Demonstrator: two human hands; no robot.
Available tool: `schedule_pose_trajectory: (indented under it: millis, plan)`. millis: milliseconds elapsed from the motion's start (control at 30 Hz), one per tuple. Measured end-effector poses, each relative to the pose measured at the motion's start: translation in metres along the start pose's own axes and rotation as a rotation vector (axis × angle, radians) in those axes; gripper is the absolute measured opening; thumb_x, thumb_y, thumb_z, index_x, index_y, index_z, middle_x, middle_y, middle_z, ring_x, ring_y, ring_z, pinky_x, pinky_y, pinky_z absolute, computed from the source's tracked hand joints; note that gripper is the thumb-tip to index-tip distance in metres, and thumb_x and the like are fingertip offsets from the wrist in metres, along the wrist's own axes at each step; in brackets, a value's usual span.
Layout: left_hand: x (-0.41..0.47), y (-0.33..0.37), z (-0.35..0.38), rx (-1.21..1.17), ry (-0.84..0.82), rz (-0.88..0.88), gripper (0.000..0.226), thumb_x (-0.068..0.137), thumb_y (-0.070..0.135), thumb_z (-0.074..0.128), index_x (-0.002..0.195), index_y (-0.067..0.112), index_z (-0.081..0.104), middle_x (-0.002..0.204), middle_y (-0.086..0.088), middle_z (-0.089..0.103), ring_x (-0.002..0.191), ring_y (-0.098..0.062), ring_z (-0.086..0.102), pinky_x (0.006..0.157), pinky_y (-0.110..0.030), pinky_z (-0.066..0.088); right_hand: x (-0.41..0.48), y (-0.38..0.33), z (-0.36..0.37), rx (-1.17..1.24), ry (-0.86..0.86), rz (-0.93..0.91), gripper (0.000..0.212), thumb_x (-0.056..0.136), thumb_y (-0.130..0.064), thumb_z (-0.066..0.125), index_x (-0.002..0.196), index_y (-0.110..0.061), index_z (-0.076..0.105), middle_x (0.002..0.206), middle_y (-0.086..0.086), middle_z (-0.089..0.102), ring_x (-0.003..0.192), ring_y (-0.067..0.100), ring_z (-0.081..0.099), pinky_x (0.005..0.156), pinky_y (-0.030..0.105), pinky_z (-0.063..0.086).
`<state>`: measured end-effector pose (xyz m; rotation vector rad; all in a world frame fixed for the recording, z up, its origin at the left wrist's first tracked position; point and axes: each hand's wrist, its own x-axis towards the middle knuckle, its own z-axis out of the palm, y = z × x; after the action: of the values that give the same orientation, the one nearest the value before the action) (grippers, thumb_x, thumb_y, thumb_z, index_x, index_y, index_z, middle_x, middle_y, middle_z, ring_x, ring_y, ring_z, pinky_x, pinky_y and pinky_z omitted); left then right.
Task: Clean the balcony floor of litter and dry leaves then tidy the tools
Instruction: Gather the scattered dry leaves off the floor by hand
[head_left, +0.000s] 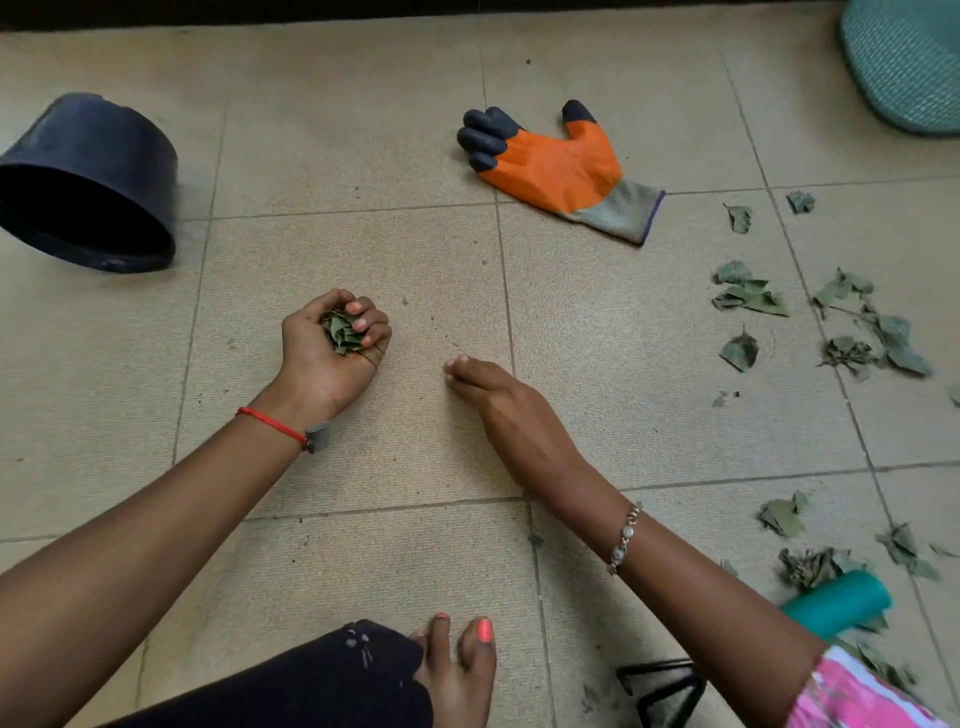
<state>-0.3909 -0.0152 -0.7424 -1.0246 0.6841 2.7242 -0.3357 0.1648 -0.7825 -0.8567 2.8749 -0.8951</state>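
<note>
Left hand (335, 340), palm up, curled round a clump of dry leaves (343, 332); right hand (488, 395) reached flat-fingered along the floor (363, 249), holding nothing. Loose leaves (753, 299) lay scattered well right. Clump sat loosely and likely would spill before reaching the tipped bucket (88, 182).

The work glove (556, 161) has a cuff of grey knitted cloth, a matt orange rubber coat on the palm and a black coat on the fingertips. The floor tiles (363, 249) under it are beige and matt, with a fine ribbed grain. Far left of the glove, the pot (98, 156) is smooth dark plastic with a faint shine. Right of the glove, the dry leaves (753, 296) look matt and crumpled.
</note>
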Motion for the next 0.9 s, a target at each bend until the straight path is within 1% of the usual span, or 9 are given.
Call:
schedule_pose_trajectory:
  millis: [67,167,267,367,467,533,600,767,900]
  plan:
    - [0.000,-0.003,0.002,0.005,-0.008,-0.006,0.018,0.076,0.006,0.044,0.059,0.011,0.042,0.053,0.001,0.041,0.042,-0.010,0.035,0.040,-0.018,0.029,-0.002,-0.004,-0.002,-0.039,-0.002,0.006,0.020,0.083,0.009,0.053,0.098,0.007,0.065,0.103,0.015,0.065,0.094,0.028,0.061,0.074,0.038,0.056]
    - [-0.002,-0.006,0.004,0.019,-0.023,-0.017,0.018,0.075,0.006,0.044,0.058,0.011,0.042,0.053,0.000,0.042,0.042,-0.010,0.036,0.040,-0.018,0.030,-0.003,-0.009,-0.007,-0.164,0.014,-0.046,0.024,0.063,0.018,0.066,0.064,-0.003,0.056,0.072,0.008,0.056,0.066,0.019,0.050,0.040,0.023,0.033]
    - [-0.002,-0.009,0.003,0.035,-0.024,-0.035,0.029,0.091,0.008,0.036,0.062,0.011,0.042,0.056,-0.001,0.044,0.045,-0.011,0.040,0.041,-0.018,0.033,-0.003,-0.014,-0.010,-0.278,0.021,-0.111,0.030,0.052,0.015,0.074,0.058,-0.006,0.053,0.067,0.005,0.052,0.064,0.016,0.047,0.040,0.018,0.020]
    - [-0.005,-0.014,0.005,0.030,-0.033,-0.064,0.034,0.096,0.012,0.033,0.067,0.008,0.049,0.064,-0.005,0.052,0.050,-0.014,0.051,0.046,-0.018,0.043,0.003,0.002,-0.009,-0.286,0.059,-0.116,0.021,0.060,0.014,0.073,0.067,0.000,0.058,0.073,0.009,0.055,0.063,0.014,0.043,0.039,0.019,0.030]
    - [-0.010,-0.022,0.010,-0.002,-0.047,-0.099,0.046,0.098,0.015,0.035,0.065,0.001,0.063,0.073,-0.013,0.065,0.061,-0.024,0.067,0.057,-0.025,0.057,0.020,0.022,-0.021,-0.002,0.296,0.213,0.014,0.075,0.014,0.058,0.083,0.004,0.066,0.085,0.014,0.063,0.071,0.022,0.058,0.059,0.031,0.051]
    - [-0.013,-0.029,0.015,-0.003,-0.082,-0.124,0.051,0.099,0.016,0.033,0.066,-0.003,0.067,0.080,-0.018,0.069,0.071,-0.029,0.071,0.068,-0.032,0.059,0.030,0.019,-0.040,0.368,0.538,0.520,0.015,0.082,0.007,0.059,0.086,0.000,0.072,0.088,0.008,0.069,0.078,0.011,0.062,0.072,0.020,0.051]
    - [-0.013,-0.037,0.019,0.018,-0.102,-0.155,0.050,0.100,0.017,0.032,0.072,-0.005,0.068,0.087,-0.021,0.069,0.077,-0.032,0.071,0.074,-0.036,0.057,0.036,0.004,-0.050,0.631,0.607,0.643,0.013,0.082,0.002,0.063,0.087,-0.004,0.074,0.086,0.001,0.070,0.077,0.000,0.061,0.071,0.008,0.046]
    - [-0.010,-0.058,0.025,0.067,-0.108,-0.246,0.046,0.099,0.019,0.033,0.081,-0.005,0.068,0.090,-0.021,0.069,0.075,-0.028,0.071,0.071,-0.034,0.058,0.031,-0.035,-0.048,0.631,0.399,0.453,0.024,0.083,0.010,0.057,0.097,-0.001,0.073,0.097,0.006,0.072,0.088,-0.006,0.057,0.082,0.001,0.041]
    - [-0.014,-0.066,0.030,0.162,-0.088,-0.254,0.041,0.099,0.019,0.036,0.079,-0.001,0.066,0.077,-0.014,0.070,0.068,-0.021,0.071,0.069,-0.029,0.057,0.026,-0.032,-0.041,0.522,0.521,0.396,0.021,0.078,0.012,0.060,0.089,0.000,0.074,0.086,0.012,0.072,0.081,0.011,0.064,0.075,0.015,0.051]
